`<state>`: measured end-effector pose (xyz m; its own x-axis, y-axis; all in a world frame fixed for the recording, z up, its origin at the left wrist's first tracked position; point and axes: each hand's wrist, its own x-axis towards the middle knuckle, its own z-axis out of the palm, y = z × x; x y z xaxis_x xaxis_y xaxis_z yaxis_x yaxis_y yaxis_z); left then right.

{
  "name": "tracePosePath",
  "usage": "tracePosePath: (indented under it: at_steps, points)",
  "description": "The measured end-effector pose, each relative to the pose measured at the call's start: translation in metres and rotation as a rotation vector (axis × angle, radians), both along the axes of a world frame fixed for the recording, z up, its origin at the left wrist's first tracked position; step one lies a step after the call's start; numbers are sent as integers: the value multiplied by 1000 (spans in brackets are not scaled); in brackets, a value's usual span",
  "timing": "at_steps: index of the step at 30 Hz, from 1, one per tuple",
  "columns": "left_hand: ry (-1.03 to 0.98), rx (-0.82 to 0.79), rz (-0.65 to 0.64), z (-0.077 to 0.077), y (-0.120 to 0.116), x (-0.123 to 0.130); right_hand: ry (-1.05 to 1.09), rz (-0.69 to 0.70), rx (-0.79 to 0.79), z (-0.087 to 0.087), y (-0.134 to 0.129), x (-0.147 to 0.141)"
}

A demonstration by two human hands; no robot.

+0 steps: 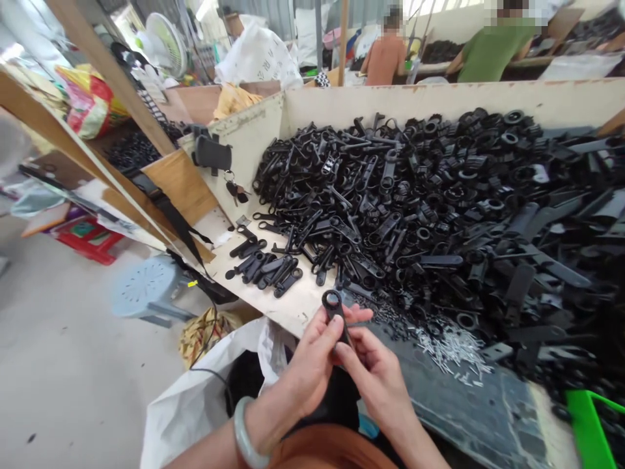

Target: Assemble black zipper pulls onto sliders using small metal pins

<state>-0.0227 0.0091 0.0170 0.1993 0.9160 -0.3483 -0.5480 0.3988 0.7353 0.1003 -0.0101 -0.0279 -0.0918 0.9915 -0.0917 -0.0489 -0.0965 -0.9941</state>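
Between my two hands is a black plastic handle with a ring-shaped end (333, 299), held above the front edge of the bench. My left hand (317, 348) has its thumb pressed on the handle just below the ring. At the handle's lower end, my right hand (374, 365) pinches it between thumb and fingers; the fingers partly hide that end. Similar black handles (266, 268) lie in a small group on the bench to the left. Beyond my hands rises a large heap of loose black plastic parts (351, 195).
Silver pins (452, 345) lie scattered on a dark mat (469, 397) to the right. A green bin (586, 423) stands at the lower right. Below the bench edge is an open white sack (190, 410), near a blue stool (146, 286). Two people work in the background.
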Motion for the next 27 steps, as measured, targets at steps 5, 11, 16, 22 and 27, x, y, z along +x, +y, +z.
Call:
tracePosePath:
  at_steps: [5,11,16,22,27]
  points:
    - [178,29,103,-14,-11,6,0,-50,11,-8,0,-20]
    - [719,281,232,-8,43,-56,-281,102,132,-1,7,-4]
    - [1743,590,224,-10,101,-123,-583,-27,173,9,24,30]
    - [2147,686,242,-40,103,-116,-1100,-90,302,10,62,55]
    - [2121,803,67,-51,95,-109,-1352,66,287,19,94,36]
